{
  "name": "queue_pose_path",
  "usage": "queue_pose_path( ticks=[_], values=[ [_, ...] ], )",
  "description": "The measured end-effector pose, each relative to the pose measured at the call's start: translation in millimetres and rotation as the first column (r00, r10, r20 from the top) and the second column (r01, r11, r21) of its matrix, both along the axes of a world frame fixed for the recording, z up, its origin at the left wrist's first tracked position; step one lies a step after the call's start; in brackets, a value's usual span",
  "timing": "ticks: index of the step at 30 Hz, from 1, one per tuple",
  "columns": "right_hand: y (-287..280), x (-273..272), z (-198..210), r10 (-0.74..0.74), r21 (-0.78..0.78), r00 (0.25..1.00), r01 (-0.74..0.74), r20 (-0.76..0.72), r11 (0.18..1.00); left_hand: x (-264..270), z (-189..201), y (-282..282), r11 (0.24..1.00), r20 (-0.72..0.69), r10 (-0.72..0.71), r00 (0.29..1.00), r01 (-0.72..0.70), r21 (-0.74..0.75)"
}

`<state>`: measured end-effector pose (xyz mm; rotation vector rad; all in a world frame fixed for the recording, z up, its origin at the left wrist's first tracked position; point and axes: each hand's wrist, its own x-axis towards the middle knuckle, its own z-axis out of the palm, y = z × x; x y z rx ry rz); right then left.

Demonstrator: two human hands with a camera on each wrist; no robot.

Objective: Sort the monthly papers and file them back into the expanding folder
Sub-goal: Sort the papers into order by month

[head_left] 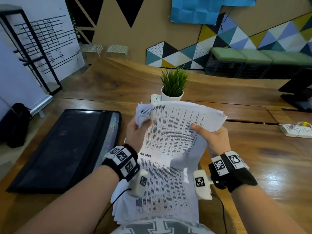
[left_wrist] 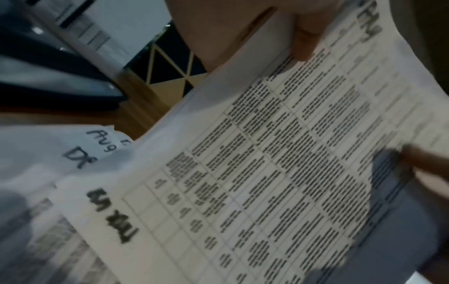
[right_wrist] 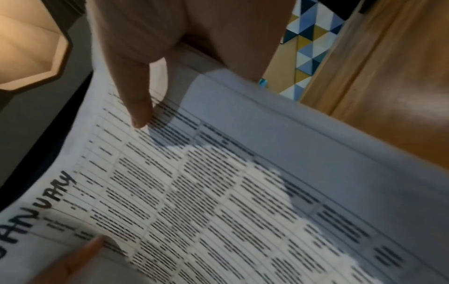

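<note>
- Papers [head_left: 172, 132]: a limp sheaf headed "JANUARY", lifted above the worktop's [head_left: 253, 166] near edge; left hand [head_left: 136, 132] pinches its left margin, right hand [head_left: 212, 137] grips its right side, thumb on top.
- Light and floppy, I judge; it bows between the hands, so take hold at both margins.
- More sheets [head_left: 162, 191] lie beneath.
- Expanding folder [head_left: 67, 146] rests flat towards the left edge.
</note>
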<state>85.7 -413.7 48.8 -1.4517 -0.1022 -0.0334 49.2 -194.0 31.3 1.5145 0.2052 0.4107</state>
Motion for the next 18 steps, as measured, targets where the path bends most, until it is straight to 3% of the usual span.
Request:
queue_pose_path(
  ticks=[5, 8, 14, 18],
  values=[
    [6, -9, 7, -0.056, -0.032, 0.998, 0.057, 0.039, 0.998, -5, 25, -11, 0.997, 0.097, 0.028, 0.995, -0.020, -0.075],
    [4, -10, 17, -0.067, 0.047, 0.994, 0.063, 0.091, 0.997, -14, 37, -14, 0.991, 0.193, 0.044, 0.980, -0.018, -0.131],
    [6, -15, -12, -0.066, -0.077, 0.998, 0.064, -0.022, 0.995, -24, 0, -21, 0.998, 0.020, -0.007, 1.000, 0.008, -0.059],
    [5, -10, -4, -0.071, -0.058, 0.997, 0.072, 0.024, 0.996, -17, 5, -16, 0.995, 0.035, 0.007, 0.999, -0.003, -0.103]
  ],
)
